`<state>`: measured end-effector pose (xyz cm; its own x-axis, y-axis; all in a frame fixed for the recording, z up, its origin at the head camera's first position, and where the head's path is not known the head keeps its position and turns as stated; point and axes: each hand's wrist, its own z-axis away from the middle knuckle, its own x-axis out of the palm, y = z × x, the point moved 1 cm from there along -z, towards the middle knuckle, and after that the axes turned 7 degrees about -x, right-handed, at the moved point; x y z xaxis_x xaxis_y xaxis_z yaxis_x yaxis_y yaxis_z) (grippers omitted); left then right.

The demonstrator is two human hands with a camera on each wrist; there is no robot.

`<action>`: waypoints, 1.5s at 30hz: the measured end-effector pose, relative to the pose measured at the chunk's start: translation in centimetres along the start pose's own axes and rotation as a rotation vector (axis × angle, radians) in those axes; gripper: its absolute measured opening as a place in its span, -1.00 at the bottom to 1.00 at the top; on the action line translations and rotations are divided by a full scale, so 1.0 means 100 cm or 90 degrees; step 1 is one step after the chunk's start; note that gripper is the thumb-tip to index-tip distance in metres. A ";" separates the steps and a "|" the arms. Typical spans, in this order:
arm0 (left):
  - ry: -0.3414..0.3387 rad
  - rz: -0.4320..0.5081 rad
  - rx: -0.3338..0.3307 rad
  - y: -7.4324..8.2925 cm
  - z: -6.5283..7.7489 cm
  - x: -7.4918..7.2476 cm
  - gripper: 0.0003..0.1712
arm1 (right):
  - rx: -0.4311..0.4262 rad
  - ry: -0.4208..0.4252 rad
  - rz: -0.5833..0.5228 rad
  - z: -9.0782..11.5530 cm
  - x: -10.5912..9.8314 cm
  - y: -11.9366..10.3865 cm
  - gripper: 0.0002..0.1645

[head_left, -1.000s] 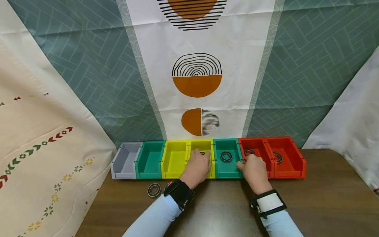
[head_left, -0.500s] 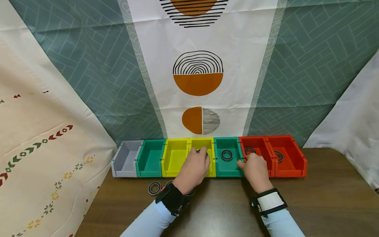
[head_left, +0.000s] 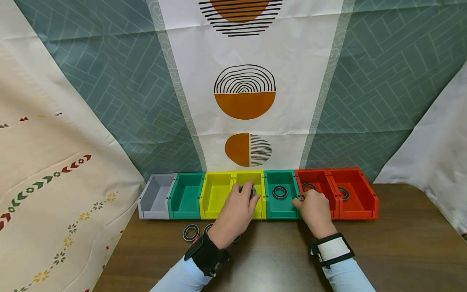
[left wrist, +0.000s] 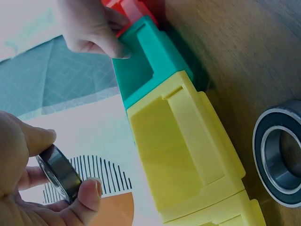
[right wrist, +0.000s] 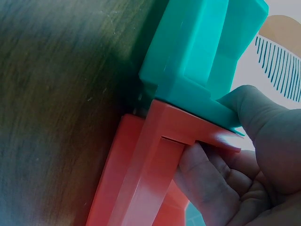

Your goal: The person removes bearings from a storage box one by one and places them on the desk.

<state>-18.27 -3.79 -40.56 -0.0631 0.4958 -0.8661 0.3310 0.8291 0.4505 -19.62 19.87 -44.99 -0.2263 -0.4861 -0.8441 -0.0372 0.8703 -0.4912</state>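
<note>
My left hand pinches a black-and-metal ball bearing between thumb and fingers. In the head view it overlaps the right-hand yellow bin; the left wrist view shows the bearing tilted, apart from the yellow bins. With thumb on the green side and fingers on the red side, my right hand grips the adjoining walls of the green bin and the red bin. One bearing lies in that green bin. Another bearing sits in the gripped red bin, partly behind the hand.
A grey bin, another green bin and another yellow bin continue the row leftward. The far-right red bin contains a bearing. Several bearings, including one bearing, lie on the wooden table before the row.
My left hand has drawn left and lifted the ball bearing from inside the right-hand yellow bin, uncovering more of that bin. The right hand keeps its grip on the bin walls.
</note>
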 end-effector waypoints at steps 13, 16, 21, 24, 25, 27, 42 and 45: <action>0.041 0.010 0.076 0.002 0.015 -0.005 -0.57 | -0.008 0.007 0.005 0.000 0.001 0.001 -0.60; 0.030 0.019 0.074 0.001 0.019 -0.003 -0.57 | -0.005 0.004 0.004 0.000 0.001 0.002 -0.60; -0.007 0.034 0.065 0.000 0.027 0.003 -0.53 | -0.003 0.003 0.004 -0.001 0.001 0.002 -0.61; -0.029 0.036 0.056 -0.002 0.031 0.008 -0.47 | 0.001 -0.002 0.003 -0.001 0.001 0.001 -0.61; -0.036 0.035 0.054 -0.003 0.032 0.010 -0.45 | 0.001 -0.003 0.004 -0.001 0.001 0.001 -0.60; -0.047 0.029 0.051 -0.003 0.035 0.013 -0.43 | 0.002 -0.002 0.004 -0.001 0.001 0.001 -0.60; -0.148 -0.047 0.075 -0.006 0.044 0.035 -0.46 | 0.001 0.003 0.007 0.000 0.002 0.002 -0.61; -0.152 -0.058 0.099 -0.007 0.043 0.038 -0.49 | -0.001 0.005 0.008 0.000 0.002 0.002 -0.61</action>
<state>-14.65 -3.55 -45.12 0.1172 0.3313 -0.9362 0.4760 0.8086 0.3457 -19.70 19.97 -45.26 -0.2351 -0.4741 -0.8485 -0.0354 0.8766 -0.4800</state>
